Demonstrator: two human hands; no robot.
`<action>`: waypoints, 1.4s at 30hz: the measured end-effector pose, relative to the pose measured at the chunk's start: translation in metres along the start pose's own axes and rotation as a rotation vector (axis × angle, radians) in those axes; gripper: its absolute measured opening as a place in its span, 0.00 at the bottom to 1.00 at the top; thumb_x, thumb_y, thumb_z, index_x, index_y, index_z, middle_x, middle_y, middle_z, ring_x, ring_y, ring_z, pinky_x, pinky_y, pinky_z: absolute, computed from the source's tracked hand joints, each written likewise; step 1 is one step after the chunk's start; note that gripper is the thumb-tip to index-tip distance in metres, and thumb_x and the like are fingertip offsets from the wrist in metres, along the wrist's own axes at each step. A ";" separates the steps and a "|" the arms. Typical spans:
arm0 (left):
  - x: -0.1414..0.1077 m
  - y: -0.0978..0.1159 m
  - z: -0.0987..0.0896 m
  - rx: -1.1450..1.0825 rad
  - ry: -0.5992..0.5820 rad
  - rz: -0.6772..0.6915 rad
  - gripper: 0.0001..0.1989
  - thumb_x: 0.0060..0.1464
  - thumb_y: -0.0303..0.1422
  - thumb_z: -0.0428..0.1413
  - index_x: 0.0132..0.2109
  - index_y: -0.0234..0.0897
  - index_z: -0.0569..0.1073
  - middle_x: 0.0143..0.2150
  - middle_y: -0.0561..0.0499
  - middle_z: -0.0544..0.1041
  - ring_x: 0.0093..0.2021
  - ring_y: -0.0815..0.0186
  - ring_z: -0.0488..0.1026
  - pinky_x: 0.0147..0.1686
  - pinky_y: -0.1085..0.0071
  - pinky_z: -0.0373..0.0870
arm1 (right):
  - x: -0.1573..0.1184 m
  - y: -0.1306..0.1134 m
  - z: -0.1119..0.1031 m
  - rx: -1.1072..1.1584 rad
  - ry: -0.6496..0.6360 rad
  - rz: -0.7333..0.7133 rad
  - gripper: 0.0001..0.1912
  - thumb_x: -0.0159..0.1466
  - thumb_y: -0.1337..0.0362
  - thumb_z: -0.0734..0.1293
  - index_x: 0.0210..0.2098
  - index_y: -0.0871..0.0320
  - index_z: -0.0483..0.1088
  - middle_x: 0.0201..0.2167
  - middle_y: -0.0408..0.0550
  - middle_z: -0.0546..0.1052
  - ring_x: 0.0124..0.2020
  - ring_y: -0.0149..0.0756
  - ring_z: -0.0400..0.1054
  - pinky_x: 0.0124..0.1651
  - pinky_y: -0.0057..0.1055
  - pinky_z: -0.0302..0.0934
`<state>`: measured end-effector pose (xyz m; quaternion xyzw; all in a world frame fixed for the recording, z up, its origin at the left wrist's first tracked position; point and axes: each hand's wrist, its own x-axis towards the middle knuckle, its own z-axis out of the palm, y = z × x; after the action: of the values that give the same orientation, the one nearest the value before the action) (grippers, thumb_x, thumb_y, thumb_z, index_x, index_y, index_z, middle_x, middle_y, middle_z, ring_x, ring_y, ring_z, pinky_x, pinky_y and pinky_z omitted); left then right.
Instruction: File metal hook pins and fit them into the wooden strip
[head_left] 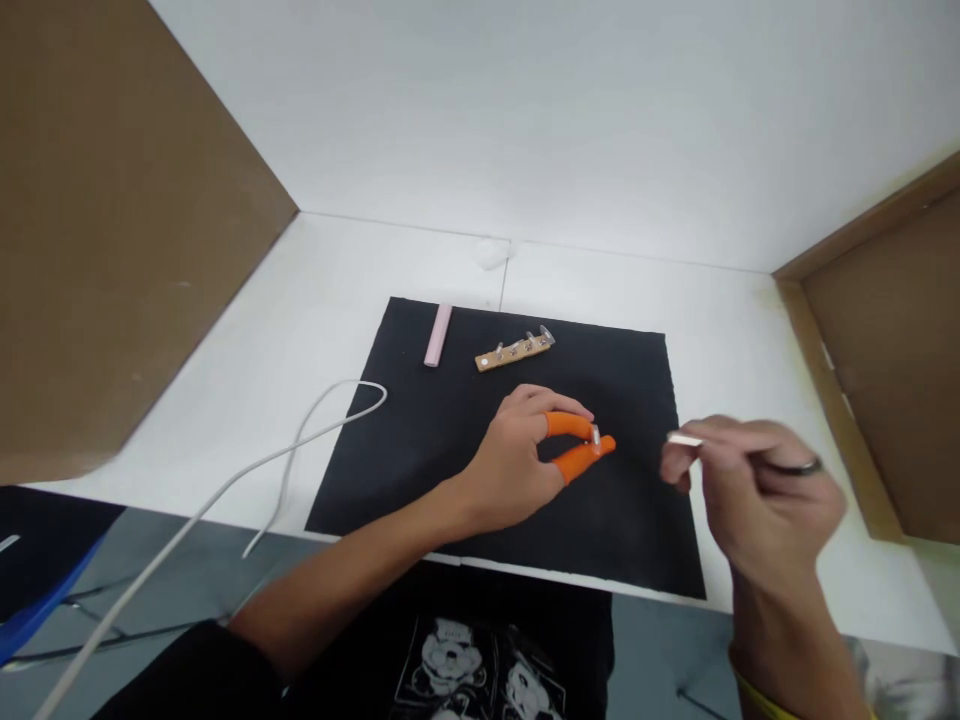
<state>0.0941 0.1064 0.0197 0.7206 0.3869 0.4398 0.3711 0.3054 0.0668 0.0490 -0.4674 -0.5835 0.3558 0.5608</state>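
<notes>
My left hand [517,455], with orange finger covers on the thumb and index finger, pinches a small clear piece [596,440] upright between those two tips. It hovers over the black mat [405,460]. To the right, past the mat's edge, my right hand [765,485] is closed on a small flat white piece [684,439] that sticks out from its fingertips; its other end is hidden and the hand is slightly blurred. Beyond my left hand lies a narrow tan strip [491,360] carrying several small clear pieces. A pink bar [439,335] rests to its left.
A white cable [300,440] loops over the left side of the white table [247,330]. Brown panels [135,240] stand at left and right, with a white wall [525,120] behind. A crumpled whitish translucent thing [491,253] lies beyond the mat.
</notes>
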 end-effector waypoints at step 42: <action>-0.047 0.040 -0.011 -0.153 0.166 -0.316 0.05 0.58 0.27 0.68 0.42 0.40 0.85 0.46 0.48 0.85 0.49 0.59 0.80 0.54 0.62 0.75 | -0.017 0.013 -0.009 -0.179 -0.348 0.094 0.03 0.70 0.64 0.71 0.40 0.54 0.80 0.33 0.47 0.85 0.24 0.29 0.76 0.24 0.24 0.68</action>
<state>0.0782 0.0501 0.0427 0.5817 0.4900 0.4622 0.4559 0.3149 0.0540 0.0322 -0.4737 -0.6786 0.4035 0.3904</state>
